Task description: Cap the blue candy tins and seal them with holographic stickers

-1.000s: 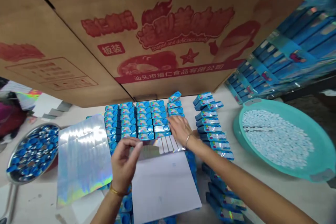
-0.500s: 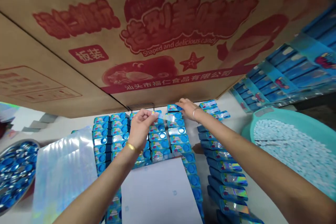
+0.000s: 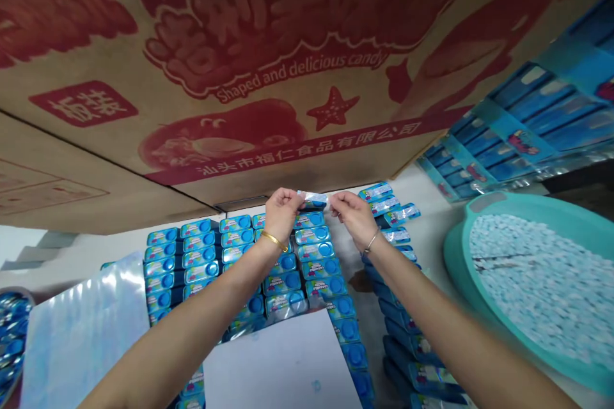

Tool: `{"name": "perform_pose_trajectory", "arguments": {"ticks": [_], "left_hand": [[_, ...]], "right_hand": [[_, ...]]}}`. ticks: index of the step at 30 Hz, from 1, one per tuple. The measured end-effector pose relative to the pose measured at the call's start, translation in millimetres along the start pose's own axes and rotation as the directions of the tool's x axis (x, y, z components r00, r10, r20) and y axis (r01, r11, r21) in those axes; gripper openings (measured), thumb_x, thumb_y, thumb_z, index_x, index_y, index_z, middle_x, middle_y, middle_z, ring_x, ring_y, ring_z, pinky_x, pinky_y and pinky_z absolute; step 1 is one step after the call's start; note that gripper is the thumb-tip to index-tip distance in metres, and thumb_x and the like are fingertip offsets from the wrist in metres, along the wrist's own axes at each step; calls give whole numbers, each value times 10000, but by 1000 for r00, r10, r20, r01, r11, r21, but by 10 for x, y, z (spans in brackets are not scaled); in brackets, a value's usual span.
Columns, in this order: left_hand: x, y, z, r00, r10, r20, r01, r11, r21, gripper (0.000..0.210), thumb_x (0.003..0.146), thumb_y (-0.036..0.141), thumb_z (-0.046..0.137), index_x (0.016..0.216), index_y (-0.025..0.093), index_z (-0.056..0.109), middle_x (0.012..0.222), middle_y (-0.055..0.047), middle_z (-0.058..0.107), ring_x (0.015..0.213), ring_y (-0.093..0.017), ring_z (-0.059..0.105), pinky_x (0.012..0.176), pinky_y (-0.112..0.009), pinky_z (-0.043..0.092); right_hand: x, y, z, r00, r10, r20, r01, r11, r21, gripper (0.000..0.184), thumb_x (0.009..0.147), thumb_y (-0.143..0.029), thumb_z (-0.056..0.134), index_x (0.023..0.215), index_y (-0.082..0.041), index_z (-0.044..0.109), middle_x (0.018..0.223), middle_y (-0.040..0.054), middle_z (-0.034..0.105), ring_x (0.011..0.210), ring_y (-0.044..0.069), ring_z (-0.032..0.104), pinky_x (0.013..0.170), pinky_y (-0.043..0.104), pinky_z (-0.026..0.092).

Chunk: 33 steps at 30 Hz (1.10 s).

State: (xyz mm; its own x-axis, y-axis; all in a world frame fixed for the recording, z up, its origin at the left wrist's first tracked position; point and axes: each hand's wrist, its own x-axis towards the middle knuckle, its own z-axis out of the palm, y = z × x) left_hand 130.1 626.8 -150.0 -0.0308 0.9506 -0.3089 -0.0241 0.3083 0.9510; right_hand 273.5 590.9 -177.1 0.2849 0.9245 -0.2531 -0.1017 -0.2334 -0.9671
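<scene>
A short, shiny clear sticker [image 3: 313, 196] is stretched between my two hands at the far end of a row of small blue candy tins [image 3: 314, 250]. My left hand [image 3: 283, 209] pinches its left end, and my right hand [image 3: 352, 214] has fingertips closed at its right end. The sticker lies over the farthest tin of that row, which shows just below it; whether it is pressed down I cannot tell. To the right of my right hand, a separate column of blue tins [image 3: 384, 206] carries shiny strips on top.
A large printed carton [image 3: 268, 166] stands right behind the rows. At right are a teal basin [image 3: 458, 268] of small pale pieces and wrapped blue packs [image 3: 508, 134]. White paper [image 3: 283, 364] and an iridescent sheet [image 3: 86, 332] cover some tins; a bowl of blue pieces [image 3: 12, 332] sits left.
My left hand has moved right with the sticker, bringing it over the farthest tin. My right hand has come off the tin's side to the sticker's right end. The view has moved closer to the carton.
</scene>
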Motion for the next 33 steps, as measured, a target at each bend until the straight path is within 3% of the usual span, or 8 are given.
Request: {"name": "perform_pose_trajectory", "arguments": {"ticks": [4, 10, 14, 20, 24, 26, 29, 33], "left_hand": [[171, -143, -2, 994, 108, -10, -102, 962, 255, 173, 665, 227, 656, 550, 167, 541, 599, 34, 515, 608, -96, 464, 632, -230, 376], [256, -232, 66, 979, 193, -59, -109, 752, 650, 142, 698, 229, 655, 574, 194, 596, 796, -5, 561, 830, -169, 511, 806, -317, 379], [212, -252, 113, 979, 199, -41, -98, 641, 761, 103, 744, 244, 641, 647, 211, 625, 911, -19, 576, 970, -215, 505, 890, -388, 324], [204, -291, 127, 977, 211, -4, -109, 519, 848, 124, 754, 290, 649, 686, 209, 584, 985, -37, 562, 1015, -250, 486, 865, -407, 319], [205, -280, 113, 977, 213, -26, -83, 488, 869, 253, 696, 253, 681, 892, 222, 523, 1025, -51, 560, 1023, -269, 487, 857, -414, 332], [205, -280, 123, 978, 207, -34, -75, 498, 864, 323, 685, 244, 686, 939, 229, 487, 1039, -54, 560, 1025, -273, 490, 857, -417, 334], [217, -290, 171, 980, 194, -42, -58, 484, 873, 294, 698, 230, 670, 927, 235, 485, 1050, -62, 547, 1033, -281, 488, 857, -424, 336], [188, -235, 145, 984, 176, -19, -65, 458, 887, 249, 712, 231, 667, 913, 225, 521, 1066, -73, 533, 1055, -289, 484, 868, -424, 349]], "right_hand": [[143, 145, -39, 994, -90, -55, 79, 982, -171, 303, 696, -491, 597, 629, -200, 551, 545, -33, 493, 527, 121, 421, 536, 271, 351], [254, 352, -43, 973, -213, -90, 156, 892, -425, 210, 761, -385, 511, 634, -217, 505, 559, -12, 535, 530, 143, 457, 548, 285, 361], [268, 420, -63, 967, -242, -83, 172, 854, -491, 208, 778, -367, 492, 629, -222, 492, 551, -8, 516, 524, 149, 448, 544, 291, 358], [313, 500, -56, 971, -226, -76, 162, 859, -486, 180, 771, -343, 505, 651, -209, 518, 606, 20, 560, 573, 167, 495, 585, 305, 394], [265, 603, -7, 977, -181, -112, 116, 892, -437, 194, 764, -343, 535, 827, -173, 605, 565, -16, 521, 533, 161, 482, 561, 297, 404], [207, 671, 3, 969, -235, -80, 182, 891, -416, 254, 800, -324, 491, 927, -161, 639, 649, 17, 577, 608, 176, 534, 601, 303, 441], [130, 733, -31, 952, -297, 70, 292, 820, -493, 365, 850, -246, 387, 1079, -155, 657, 805, 71, 637, 749, 197, 588, 706, 320, 476], [-1, 574, -136, 956, -182, 228, 292, 628, -721, 456, 830, -142, 349, 1198, -114, 617, 873, 120, 647, 822, 238, 602, 772, 351, 475]]}}
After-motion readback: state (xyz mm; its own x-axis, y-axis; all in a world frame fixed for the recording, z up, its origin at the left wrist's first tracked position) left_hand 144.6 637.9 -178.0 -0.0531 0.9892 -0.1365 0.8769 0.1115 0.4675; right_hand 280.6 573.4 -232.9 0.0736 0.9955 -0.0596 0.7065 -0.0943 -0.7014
